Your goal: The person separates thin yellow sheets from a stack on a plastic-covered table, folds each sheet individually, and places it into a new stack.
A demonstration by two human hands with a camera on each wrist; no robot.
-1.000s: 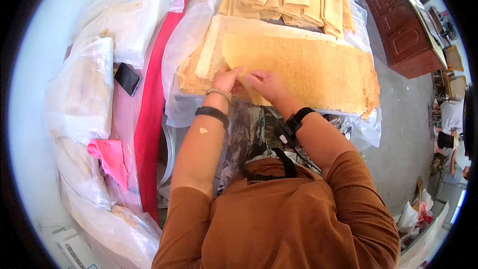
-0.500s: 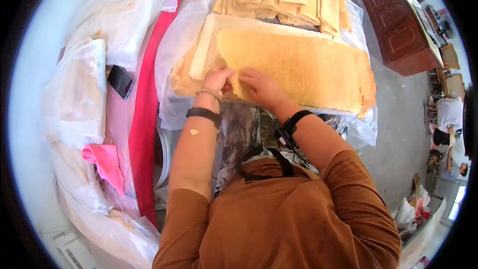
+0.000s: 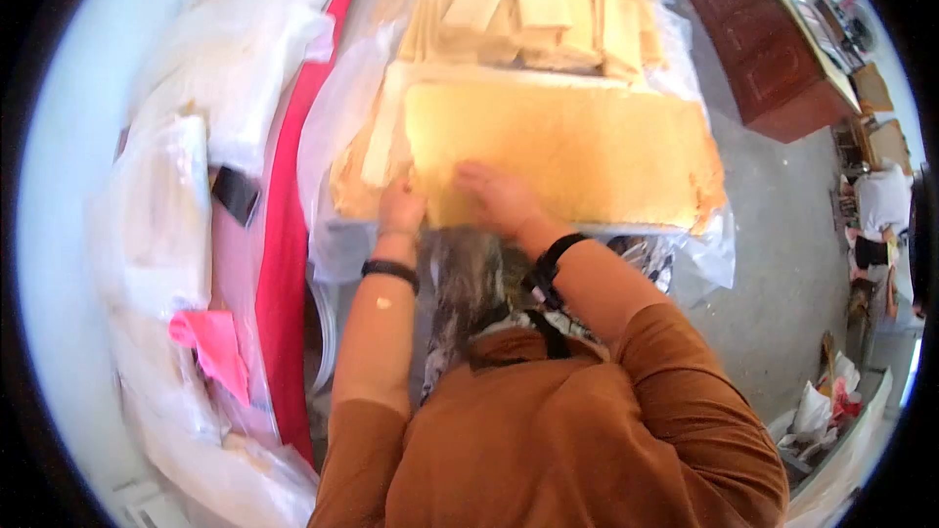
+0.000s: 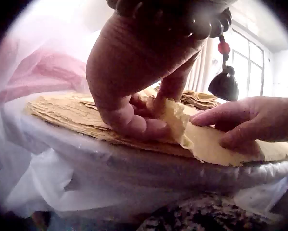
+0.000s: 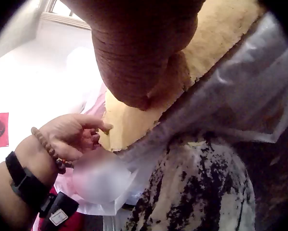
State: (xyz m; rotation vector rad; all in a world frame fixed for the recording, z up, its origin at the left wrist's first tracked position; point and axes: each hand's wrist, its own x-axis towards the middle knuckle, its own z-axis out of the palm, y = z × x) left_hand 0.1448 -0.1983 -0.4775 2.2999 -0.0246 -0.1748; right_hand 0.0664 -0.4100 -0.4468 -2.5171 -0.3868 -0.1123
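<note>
A wide, thin yellow sheet (image 3: 597,142) with ragged edges lies on top of a stack of similar sheets (image 4: 66,116) at the front of the table. At its left end my left hand (image 3: 401,205) pinches the sheet's edge, which crumples up beside the curled fingers in the left wrist view. My right hand (image 3: 499,199) rests on the sheet a little to the right, fingers extended over its surface. In the right wrist view the back of the right hand (image 5: 144,57) hides part of the sheet, and the left hand (image 5: 74,134) shows at the sheet's end.
Folded yellow sheets (image 3: 543,5) are piled behind the stack. Clear plastic (image 3: 337,127) lies under everything. To the left are a red cloth strip (image 3: 279,264), a dark phone (image 3: 235,196) and a pink cloth (image 3: 217,352). A wooden cabinet (image 3: 773,68) stands at the right.
Both hands have moved left and apart. The sheet's left end, lifted and bent between the hands earlier, now lies flatter and spreads farther left.
</note>
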